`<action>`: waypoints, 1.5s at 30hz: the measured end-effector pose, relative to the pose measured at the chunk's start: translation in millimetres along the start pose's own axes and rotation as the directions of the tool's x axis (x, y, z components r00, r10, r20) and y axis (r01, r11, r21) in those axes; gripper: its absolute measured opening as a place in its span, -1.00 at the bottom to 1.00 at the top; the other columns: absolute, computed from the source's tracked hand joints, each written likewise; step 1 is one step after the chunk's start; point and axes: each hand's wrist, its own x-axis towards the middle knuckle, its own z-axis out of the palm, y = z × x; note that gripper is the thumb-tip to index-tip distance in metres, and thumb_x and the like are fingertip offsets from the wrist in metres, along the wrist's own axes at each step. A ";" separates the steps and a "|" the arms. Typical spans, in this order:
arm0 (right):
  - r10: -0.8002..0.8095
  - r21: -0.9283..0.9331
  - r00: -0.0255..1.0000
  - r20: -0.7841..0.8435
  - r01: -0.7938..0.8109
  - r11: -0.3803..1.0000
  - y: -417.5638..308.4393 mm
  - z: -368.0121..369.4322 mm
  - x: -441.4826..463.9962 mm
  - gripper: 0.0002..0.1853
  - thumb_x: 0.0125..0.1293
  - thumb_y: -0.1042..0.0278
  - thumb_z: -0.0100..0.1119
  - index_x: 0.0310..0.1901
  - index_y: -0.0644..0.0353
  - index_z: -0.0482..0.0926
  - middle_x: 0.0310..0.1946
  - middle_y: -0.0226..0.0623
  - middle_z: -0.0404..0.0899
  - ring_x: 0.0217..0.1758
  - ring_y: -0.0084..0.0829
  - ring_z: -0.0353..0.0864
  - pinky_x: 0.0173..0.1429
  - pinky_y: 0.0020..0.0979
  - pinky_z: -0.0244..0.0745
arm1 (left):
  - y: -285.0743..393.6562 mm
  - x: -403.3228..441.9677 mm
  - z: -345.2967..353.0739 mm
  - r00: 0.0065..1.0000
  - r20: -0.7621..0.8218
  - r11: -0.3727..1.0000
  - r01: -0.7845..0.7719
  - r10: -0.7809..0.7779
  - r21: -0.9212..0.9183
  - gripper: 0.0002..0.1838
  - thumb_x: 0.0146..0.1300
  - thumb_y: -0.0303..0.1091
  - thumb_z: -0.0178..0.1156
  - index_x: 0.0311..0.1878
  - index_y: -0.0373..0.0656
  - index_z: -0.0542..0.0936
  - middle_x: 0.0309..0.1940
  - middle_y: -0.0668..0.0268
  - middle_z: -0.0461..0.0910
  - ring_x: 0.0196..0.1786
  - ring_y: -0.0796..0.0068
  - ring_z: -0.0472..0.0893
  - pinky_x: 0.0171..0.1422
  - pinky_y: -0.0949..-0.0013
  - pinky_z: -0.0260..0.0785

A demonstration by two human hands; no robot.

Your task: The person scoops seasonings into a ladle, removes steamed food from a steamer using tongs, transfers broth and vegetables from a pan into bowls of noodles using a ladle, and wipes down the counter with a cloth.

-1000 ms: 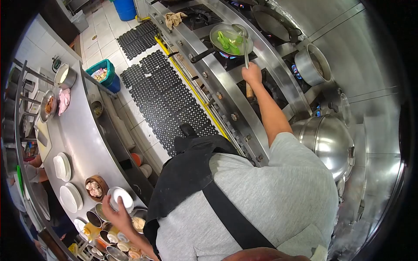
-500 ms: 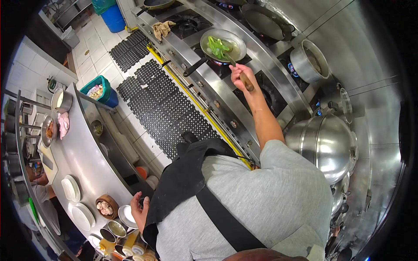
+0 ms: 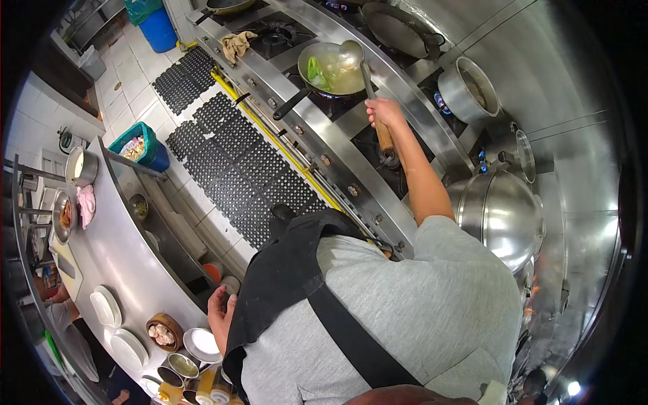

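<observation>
My right hand [image 3: 385, 113] is closed round a long-handled ladle [image 3: 351, 55] with a wooden grip. The ladle's bowl is at the far right side of a frying pan [image 3: 351, 84], over its contents. Pale liquid and green vegetables [image 3: 316, 73] lie in the pan, the greens on its left side. The pan sits on a lit burner, its black handle pointing toward the mats. My left hand [image 3: 219, 316] hangs beside the counter near a white plate [image 3: 202, 344], thumb and fingers apart, with nothing seen in it.
A large domed steel pot [image 3: 503, 219] stands close to my right arm. Behind it are a saucepan [image 3: 466, 94] and a wok [image 3: 398, 30]. On the left counter [image 3: 121, 236] are white dishes and a bamboo steamer [image 3: 164, 331]. A person's sleeve [image 3: 64, 317] shows beyond.
The ladle has come up, and its bowl now shows at the pan's far right side. More liquid shows in the pan, and the greens sit further left. The left hand stays by the counter.
</observation>
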 end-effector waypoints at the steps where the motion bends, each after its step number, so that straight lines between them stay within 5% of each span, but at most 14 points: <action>1: 0.003 0.001 1.000 0.000 -0.003 1.000 4.0 -0.8 1.8 -0.76 0.44 0.22 0.29 -0.31 0.18 0.57 -0.51 -0.44 0.54 -0.60 -0.52 0.51 -0.49 -0.41 0.47 | 3.8 0.7 0.4 1.000 0.001 1.000 0.008 -0.008 -0.001 -0.54 0.49 -0.30 0.32 0.35 -0.29 0.56 0.22 0.10 0.64 0.23 0.30 0.61 0.38 0.27 0.39; 8: -0.364 -0.589 0.910 -0.200 0.185 0.787 42.8 30.2 16.9 -0.74 0.29 0.30 0.31 -0.42 0.33 0.58 -0.55 -0.21 0.66 -0.48 -0.39 0.74 -0.36 -0.29 0.61 | 3.9 7.9 -6.0 0.999 0.031 0.998 0.038 -0.039 0.041 -0.50 0.50 -0.26 0.33 0.38 -0.29 0.54 0.28 0.09 0.62 0.28 0.27 0.61 0.39 0.24 0.40; 11: 0.099 0.060 0.990 -0.103 -0.093 0.994 45.3 57.8 11.2 -0.86 0.38 0.32 0.31 -0.20 0.21 0.62 -0.49 -0.40 0.59 -0.57 -0.51 0.57 -0.44 -0.42 0.51 | -9.4 11.2 -8.6 0.998 0.041 0.999 0.046 -0.046 0.014 -0.47 0.50 -0.22 0.34 0.39 -0.30 0.52 0.30 0.09 0.61 0.32 0.25 0.60 0.41 0.23 0.40; 12: 0.101 0.058 0.990 -0.096 -0.096 0.994 47.2 58.7 15.1 -0.86 0.38 0.32 0.31 -0.20 0.21 0.62 -0.49 -0.40 0.59 -0.57 -0.51 0.57 -0.44 -0.42 0.51 | -8.7 11.1 -9.5 0.998 0.036 0.999 0.051 -0.051 0.014 -0.47 0.50 -0.22 0.34 0.39 -0.30 0.52 0.30 0.09 0.61 0.32 0.25 0.60 0.41 0.23 0.40; 14: 0.179 0.641 0.897 0.403 -0.417 0.644 49.6 56.3 23.6 -0.83 0.43 0.36 0.27 -0.07 0.26 0.57 -0.49 -0.47 0.53 -0.55 -0.59 0.51 -0.46 -0.50 0.47 | -5.4 12.0 -9.7 0.992 0.036 0.992 0.126 -0.125 -0.027 -0.46 0.50 -0.19 0.34 0.40 -0.31 0.52 0.31 0.08 0.61 0.34 0.24 0.59 0.44 0.23 0.39; 15: 0.132 0.749 0.881 0.455 -0.459 0.478 46.3 55.5 16.8 -0.75 0.47 0.39 0.25 0.04 0.35 0.51 -0.49 -0.50 0.50 -0.55 -0.64 0.46 -0.47 -0.57 0.45 | -3.7 11.6 -9.7 0.991 0.034 0.991 0.130 -0.129 -0.027 -0.46 0.50 -0.19 0.34 0.40 -0.31 0.52 0.31 0.08 0.61 0.34 0.24 0.59 0.44 0.23 0.39; 18: 0.064 0.823 0.856 0.513 -0.511 0.248 40.6 47.4 14.8 -0.70 0.49 0.40 0.23 0.10 0.42 0.48 -0.49 -0.49 0.52 -0.54 -0.64 0.47 -0.46 -0.60 0.45 | -2.2 11.2 -9.8 0.995 0.050 0.994 0.083 -0.086 0.065 -0.45 0.50 -0.20 0.34 0.42 -0.30 0.51 0.32 0.08 0.61 0.36 0.24 0.58 0.45 0.23 0.39; 24: 0.064 0.749 0.845 0.531 -0.504 0.430 33.0 29.6 9.2 -0.71 0.48 0.37 0.25 0.09 0.36 0.51 -0.45 -0.49 0.53 -0.52 -0.64 0.48 -0.42 -0.57 0.46 | -16.8 18.2 -11.1 0.992 0.091 0.996 0.082 -0.085 0.034 -0.47 0.50 -0.22 0.33 0.42 -0.27 0.51 0.31 0.11 0.61 0.35 0.28 0.58 0.43 0.26 0.40; 29: 0.154 0.386 0.969 0.194 -0.220 0.896 16.3 24.3 -5.8 -0.82 0.49 0.23 0.29 -0.15 0.15 0.61 -0.48 -0.53 0.52 -0.56 -0.64 0.47 -0.49 -0.53 0.39 | -14.4 28.4 -5.0 0.984 0.110 0.989 0.142 -0.137 -0.041 -0.48 0.51 -0.23 0.33 0.41 -0.29 0.51 0.28 0.14 0.62 0.31 0.31 0.59 0.42 0.28 0.40; 32: 0.046 0.070 0.999 0.017 -0.047 0.996 4.8 24.4 -26.5 -0.74 0.45 0.17 0.32 -0.23 0.21 0.59 -0.49 -0.41 0.57 -0.46 -0.59 0.59 -0.46 -0.42 0.48 | -11.5 38.2 1.7 0.978 0.124 0.976 0.183 -0.168 -0.118 -0.47 0.52 -0.22 0.32 0.41 -0.30 0.50 0.27 0.14 0.62 0.30 0.31 0.59 0.42 0.29 0.40; 36: -0.050 -0.220 0.998 -0.047 0.038 0.975 27.3 24.7 -22.4 -0.69 0.42 0.15 0.29 -0.17 0.31 0.64 -0.39 -0.17 0.71 -0.36 -0.34 0.76 -0.33 -0.25 0.62 | 22.3 47.0 11.4 0.978 0.157 0.990 0.139 -0.136 -0.010 -0.48 0.52 -0.22 0.31 0.41 -0.29 0.50 0.27 0.14 0.62 0.29 0.32 0.59 0.42 0.30 0.39; 39: -0.484 -0.703 0.864 -0.135 0.261 0.662 49.4 29.5 -22.8 -0.56 0.33 0.19 0.26 0.14 0.30 0.66 -0.13 0.21 0.73 -0.04 0.21 0.74 0.05 0.07 0.65 | 25.7 60.9 16.4 0.971 0.176 0.984 0.171 -0.160 -0.051 -0.47 0.53 -0.21 0.31 0.41 -0.30 0.50 0.26 0.15 0.62 0.28 0.33 0.59 0.41 0.31 0.38; 43: -0.460 -0.829 0.885 -0.071 0.204 0.521 60.4 25.0 -27.8 -0.55 0.32 0.24 0.27 0.21 0.20 0.60 -0.16 0.13 0.74 -0.08 0.20 0.74 0.03 0.12 0.64 | 30.9 78.1 17.0 0.976 0.204 0.995 0.066 -0.079 0.070 -0.48 0.54 -0.24 0.29 0.42 -0.31 0.49 0.25 0.15 0.62 0.26 0.36 0.60 0.38 0.33 0.40; 45: -0.453 -0.778 0.879 -0.148 0.179 0.602 83.4 26.6 -27.4 -0.50 0.35 0.23 0.26 0.29 0.14 0.49 -0.12 0.15 0.72 -0.05 0.24 0.72 0.07 0.13 0.62 | 40.4 84.4 24.2 0.973 0.210 0.995 0.084 -0.092 0.047 -0.49 0.54 -0.25 0.29 0.42 -0.31 0.49 0.24 0.15 0.63 0.25 0.36 0.60 0.38 0.34 0.40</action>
